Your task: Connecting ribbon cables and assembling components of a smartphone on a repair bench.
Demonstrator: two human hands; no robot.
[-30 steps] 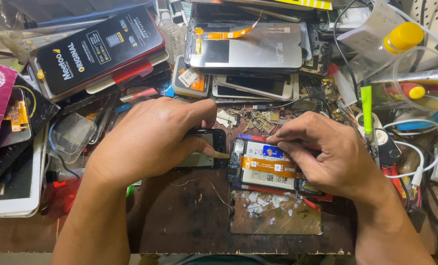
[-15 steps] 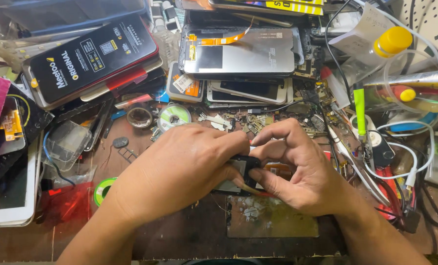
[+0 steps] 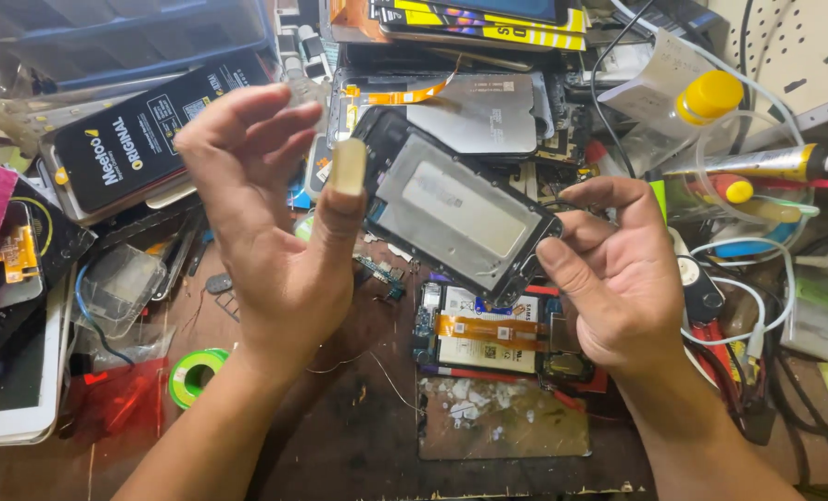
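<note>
While the cluttered workbench [image 3: 340,445] lay beneath, both hands held a phone screen frame [image 3: 455,211] raised above the opened phone body [image 3: 488,334]. Its long axis ran from upper left down to lower right. The left hand [image 3: 275,232], fingers spread, pressed only its thumb on the upper end; the right hand [image 3: 618,278] pinched the lower corner.

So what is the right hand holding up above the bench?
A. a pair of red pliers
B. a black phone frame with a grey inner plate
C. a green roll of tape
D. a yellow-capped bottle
B: the right hand pinches one corner of the black phone frame, raised above the opened phone lying on the bench.
</note>
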